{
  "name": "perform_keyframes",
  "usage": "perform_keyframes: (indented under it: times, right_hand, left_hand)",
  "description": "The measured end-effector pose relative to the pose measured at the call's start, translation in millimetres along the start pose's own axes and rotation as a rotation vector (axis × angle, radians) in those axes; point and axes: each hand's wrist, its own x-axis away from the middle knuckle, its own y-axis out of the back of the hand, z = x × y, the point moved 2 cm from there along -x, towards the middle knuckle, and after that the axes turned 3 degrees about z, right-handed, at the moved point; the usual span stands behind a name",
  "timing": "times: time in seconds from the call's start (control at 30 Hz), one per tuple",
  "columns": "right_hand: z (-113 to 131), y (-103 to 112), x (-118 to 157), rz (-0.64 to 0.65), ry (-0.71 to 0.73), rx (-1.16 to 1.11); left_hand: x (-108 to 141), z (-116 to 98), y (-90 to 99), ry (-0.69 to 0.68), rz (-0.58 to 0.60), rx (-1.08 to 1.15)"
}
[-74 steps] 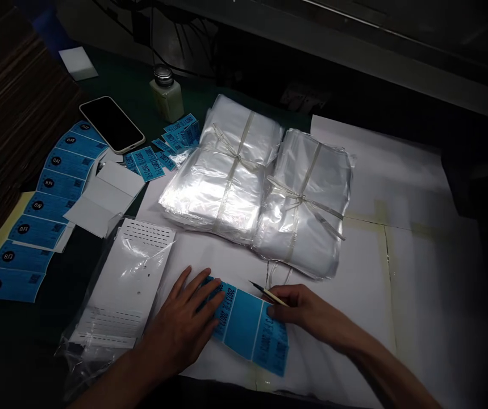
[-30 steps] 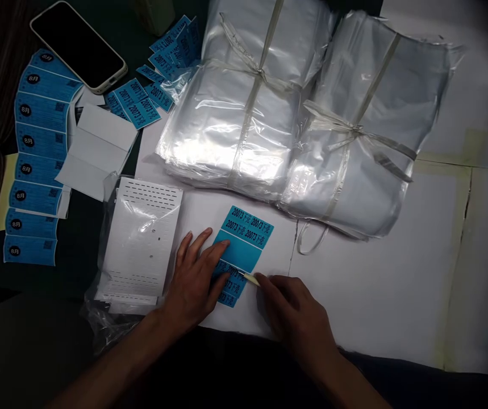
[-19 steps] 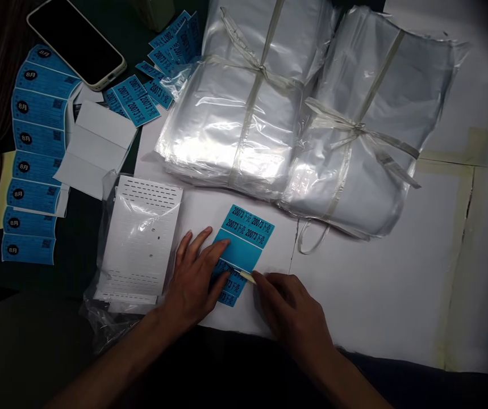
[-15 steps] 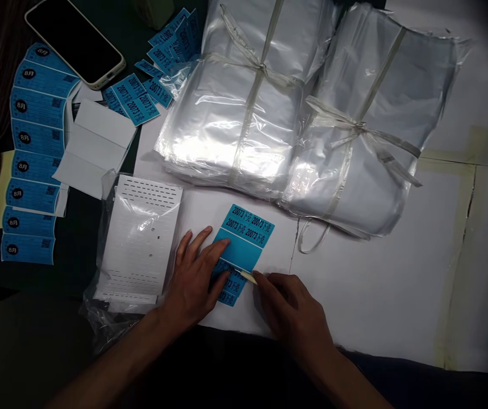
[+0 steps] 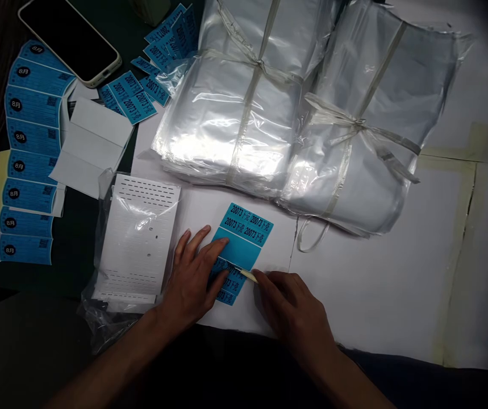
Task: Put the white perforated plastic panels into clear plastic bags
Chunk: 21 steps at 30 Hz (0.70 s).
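Left hand (image 5: pixel 195 281) flat on blue printed label sheet (image 5: pixel 239 250) — pale, thin pointed tool (image 5: pixel 250 276) gripped in right hand (image 5: pixel 297 312) could slip, nick fingertips.

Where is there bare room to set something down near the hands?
Widest: white paper right of the right hand, below the plastic bags. Smaller: above the left hand, left of the blue sheet. Crowded: left side, with phone, label strip, folded paper, bagged sheets.

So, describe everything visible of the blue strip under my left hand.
The blue strip lies flat on white paper. It looks papery, with pale dividing lines, black 20073 print on both end parts and a plain panel between. The left hand covers one edge; the thin tool in the right hand meets it.
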Motion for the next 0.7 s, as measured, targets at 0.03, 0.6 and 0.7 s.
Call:
perform_keyframes:
  times: [0.03,0.6,0.7]
  right_hand:
    - [-0.4,1.1,0.9,0.008,-0.004,0.001]
    - [-23.0,19.1,35.5,0.140,-0.055,0.041]
    - [-28.5,22.1,47.3,0.104,-0.066,0.018]
  left_hand:
    - [0.2,0.0,0.0,0.000,0.000,0.001]
    - [-0.1,1.6,-1.1,-0.006,0.001,-0.005]
    - [1.2,2.3,-0.5,-0.049,0.000,-0.023]
